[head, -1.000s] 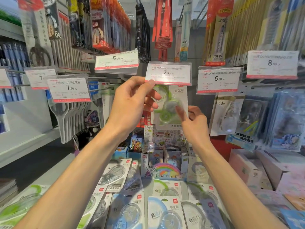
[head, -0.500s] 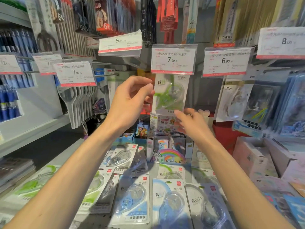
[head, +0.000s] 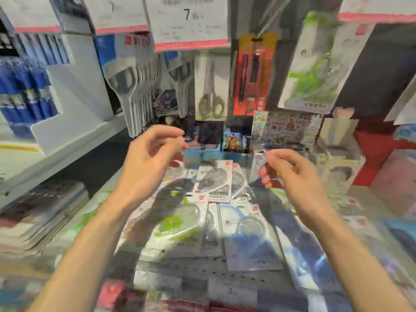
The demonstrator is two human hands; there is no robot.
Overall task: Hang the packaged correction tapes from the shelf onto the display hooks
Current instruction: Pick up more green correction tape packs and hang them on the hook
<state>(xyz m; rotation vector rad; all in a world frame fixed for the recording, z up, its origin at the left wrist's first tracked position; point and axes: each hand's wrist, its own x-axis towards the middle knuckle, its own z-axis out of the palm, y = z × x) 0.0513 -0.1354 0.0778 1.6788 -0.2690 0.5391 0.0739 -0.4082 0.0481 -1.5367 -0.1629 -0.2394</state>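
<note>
Green correction tape pack [head: 315,61] now hanging on its hook at upper right, released a moment ago. Left hand [head: 148,163] and right hand [head: 295,174] dropped low, both empty, grip of each loose and half-curled. Gaze tipped down to the shelf [head: 175,270], more correction tape packs [head: 177,224] lying flat there. Next pick looks imminent, probably green.

Both forearms are bare from the bottom edge up, with no sleeve, watch or band showing; the left hand [head: 153,158] and right hand [head: 292,174] wear no gloves or rings, though blur softens the fingers
</note>
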